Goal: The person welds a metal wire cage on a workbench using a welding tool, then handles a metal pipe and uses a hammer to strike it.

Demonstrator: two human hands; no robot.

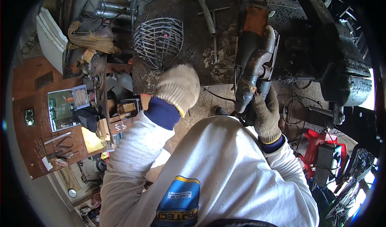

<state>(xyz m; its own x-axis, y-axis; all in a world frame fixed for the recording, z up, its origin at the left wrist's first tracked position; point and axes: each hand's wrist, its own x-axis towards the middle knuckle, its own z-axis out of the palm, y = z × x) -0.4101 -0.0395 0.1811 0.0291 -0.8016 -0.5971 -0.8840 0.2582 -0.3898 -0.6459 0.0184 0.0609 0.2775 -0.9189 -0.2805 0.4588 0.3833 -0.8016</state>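
Note:
My left hand (179, 85), in a beige knitted glove, is over the near edge of a dark steel workbench (193, 72). Its fingers curl down out of sight, so any grip is hidden. Just beyond it lies a rounded cage of crossed metal strips (159, 40). My right hand (267, 116), gloved alike, is closed around the near handle end of a grey locking clamp (257, 62). That clamp lies alongside an orange and black angle grinder (255, 20), partly covering it. Between cage and grinder rest a hammer (206, 16) and a thin-handled chipping hammer (214, 38).
A heavy bench vise (345, 72) stands at the right, its handle bar (327, 112) jutting nearer me. Cables (295, 106) hang below it, near a red machine (311, 146). At left are a cluttered shelf (106, 90) and a brown board (30, 118). Metal debris litters the bench.

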